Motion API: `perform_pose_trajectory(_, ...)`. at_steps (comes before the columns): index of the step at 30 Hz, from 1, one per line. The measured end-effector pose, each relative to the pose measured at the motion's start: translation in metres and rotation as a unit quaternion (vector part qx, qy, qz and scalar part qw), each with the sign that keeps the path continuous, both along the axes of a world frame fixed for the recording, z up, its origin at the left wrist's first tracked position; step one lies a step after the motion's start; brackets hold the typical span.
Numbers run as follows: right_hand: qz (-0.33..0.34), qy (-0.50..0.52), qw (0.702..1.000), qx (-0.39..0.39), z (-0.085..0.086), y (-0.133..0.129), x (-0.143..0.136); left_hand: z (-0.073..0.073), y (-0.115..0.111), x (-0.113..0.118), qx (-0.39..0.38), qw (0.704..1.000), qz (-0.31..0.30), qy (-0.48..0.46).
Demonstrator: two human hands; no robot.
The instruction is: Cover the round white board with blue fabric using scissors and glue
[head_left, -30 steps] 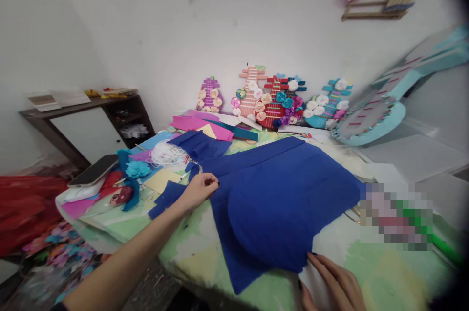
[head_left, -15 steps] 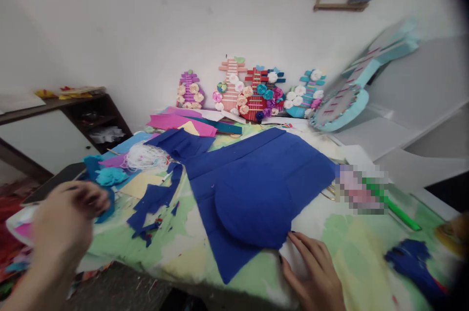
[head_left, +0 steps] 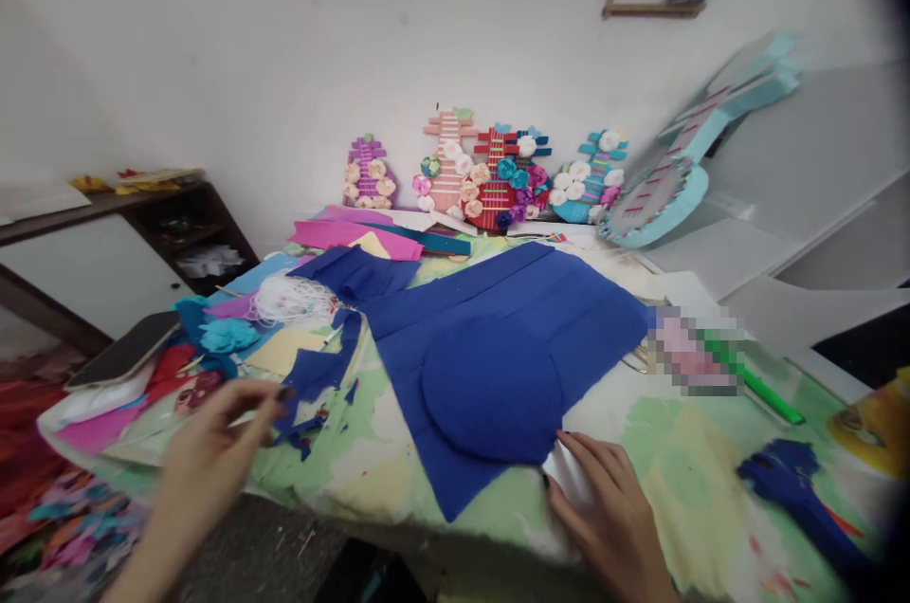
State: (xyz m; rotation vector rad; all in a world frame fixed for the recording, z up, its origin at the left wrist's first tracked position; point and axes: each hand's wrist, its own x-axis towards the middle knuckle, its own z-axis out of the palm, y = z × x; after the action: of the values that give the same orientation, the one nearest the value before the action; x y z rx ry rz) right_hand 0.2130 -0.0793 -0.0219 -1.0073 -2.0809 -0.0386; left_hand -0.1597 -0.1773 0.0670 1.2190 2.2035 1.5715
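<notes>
A round piece covered in dark blue paper (head_left: pixel 490 385) lies on a larger sheet of blue crepe paper (head_left: pixel 569 290). At its near right edge, my right hand (head_left: pixel 611 499) grips a white part that sticks out from the blue covering, thumb below and fingers above. My left hand (head_left: pixel 227 432) hovers over the table's left front edge, thumb and index finger curved toward each other with a small gap and nothing visible between them. Torn blue scraps (head_left: pixel 305 437) lie just beyond it.
White string (head_left: pixel 291 298), a turquoise paper flower (head_left: pixel 228 335) and a dark phone (head_left: pixel 124 352) lie left. Blue scissors (head_left: pixel 789 489), a green stick (head_left: pixel 772 394) and a yellow container (head_left: pixel 874 423) are right. Decorated paper guitars (head_left: pixel 498 176) stand against the wall.
My left hand has moved right, toward the blue scraps, and its fingers have uncurled. My right hand keeps its grip at the round blue piece. The view has shifted slightly.
</notes>
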Motion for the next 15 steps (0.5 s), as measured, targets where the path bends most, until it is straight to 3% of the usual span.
perform_pose_trajectory(4,0.01,0.003,1.0,0.019,0.0,0.0,0.001,-0.021,0.062,0.026,-0.056,0.981,-0.162,0.092)
perform_pose_trajectory(8,-0.003,0.015,0.999,0.04,0.0,0.0,0.004,-0.028,0.108,0.045,-0.08,0.963,-0.228,0.12)
perform_pose_trajectory(15,-0.052,0.018,0.998,0.032,-0.002,0.003,0.011,-0.022,0.132,0.063,-0.074,0.952,-0.286,0.073)
